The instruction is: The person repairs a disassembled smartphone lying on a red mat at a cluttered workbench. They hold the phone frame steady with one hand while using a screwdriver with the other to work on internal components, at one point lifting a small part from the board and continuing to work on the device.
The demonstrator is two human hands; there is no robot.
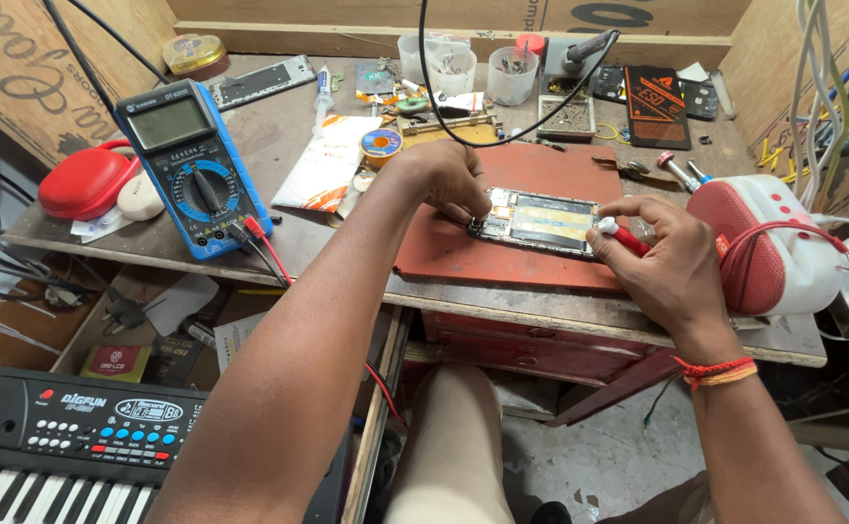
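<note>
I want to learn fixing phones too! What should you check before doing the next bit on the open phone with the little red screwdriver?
1. Open phone lies flat on the red mat: ok.
2. Left hand steadies the phone's end: ok.
3. Right hand grips the red screwdriver: ok.
4. Screwdriver tip seated in a screw: cannot tell, too small.
5. Black cable hangs clear of the phone: ok.
6. Multimeter leads kept off the mat: ok.
</note>
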